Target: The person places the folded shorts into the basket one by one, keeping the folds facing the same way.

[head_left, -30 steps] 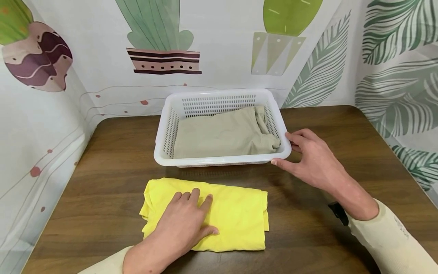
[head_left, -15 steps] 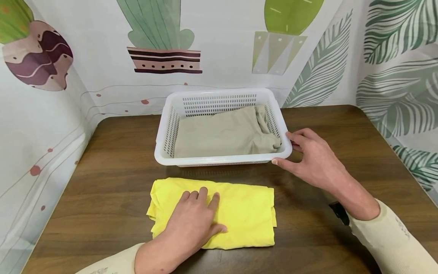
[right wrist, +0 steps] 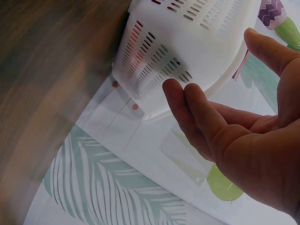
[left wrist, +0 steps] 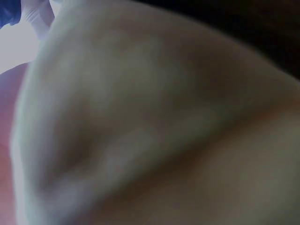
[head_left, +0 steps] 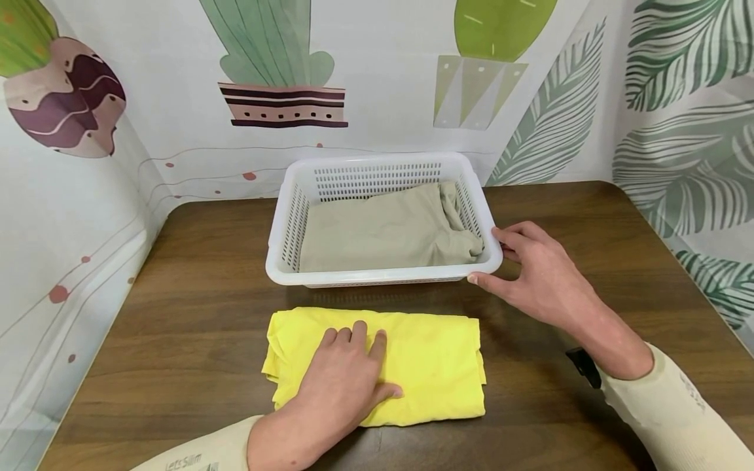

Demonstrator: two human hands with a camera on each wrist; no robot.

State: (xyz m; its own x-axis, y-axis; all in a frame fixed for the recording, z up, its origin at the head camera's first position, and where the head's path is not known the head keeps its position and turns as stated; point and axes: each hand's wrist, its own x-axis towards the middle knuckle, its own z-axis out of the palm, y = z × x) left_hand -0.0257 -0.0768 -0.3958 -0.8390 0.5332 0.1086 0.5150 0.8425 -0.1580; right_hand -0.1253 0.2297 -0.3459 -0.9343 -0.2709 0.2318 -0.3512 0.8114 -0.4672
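Observation:
A folded yellow cloth [head_left: 430,366] lies on the table in front of the white plastic basket [head_left: 377,275]. My left hand [head_left: 338,379] rests on its left half, fingers spread and pressing down from above. Inside the basket is a folded grey-beige cloth [head_left: 383,229], bunched at its right end. At the basket's front right corner, my right hand [head_left: 542,281] holds the rim, thumb at the front and fingers along the side. The right wrist view shows those fingertips [right wrist: 173,89] by the slotted wall. A blurred, close surface fills most of the left wrist view.
The brown wooden table [head_left: 177,327] carries both items. Behind it hangs a white backdrop [head_left: 389,124] printed with cacti and leaves, close to the basket's back edge. The table's rounded far corners show at both sides.
My left hand has slid the yellow cloth to the right along the table, turning it slightly. The basket, the grey-beige cloth and my right hand have stayed in place.

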